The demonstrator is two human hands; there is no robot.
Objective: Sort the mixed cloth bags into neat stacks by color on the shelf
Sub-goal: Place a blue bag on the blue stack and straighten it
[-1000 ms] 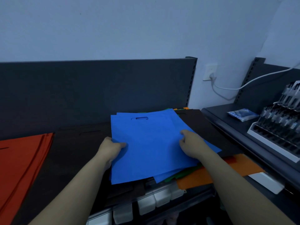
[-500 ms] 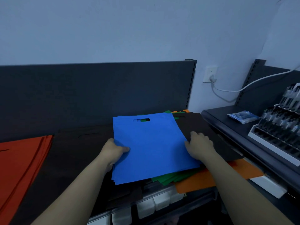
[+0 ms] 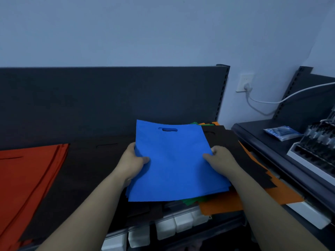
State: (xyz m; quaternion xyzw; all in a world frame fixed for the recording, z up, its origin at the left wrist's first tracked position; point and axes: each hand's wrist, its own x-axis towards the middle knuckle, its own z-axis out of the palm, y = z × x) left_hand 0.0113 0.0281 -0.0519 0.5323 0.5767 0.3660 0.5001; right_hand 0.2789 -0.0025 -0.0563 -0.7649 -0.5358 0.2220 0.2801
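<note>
Blue bags (image 3: 174,163) form one squared stack at mid-shelf (image 3: 137,227), atop mixed green bags (image 3: 190,201), orange bags (image 3: 226,203) and black bags (image 3: 233,147); left hand (image 3: 132,163) has its grip closed on the stack's left edge, thumb on top; right hand (image 3: 220,160) likewise holds the right edge. Red stack (image 3: 27,171) lies far left.

Legible text: none anywhere in view.
Blue-and-white plastic packet (image 3: 280,132), right-hand dark shelf: printing present, too blurred to read.
White shelf-edge tags (image 3: 165,228): nothing readable.
</note>
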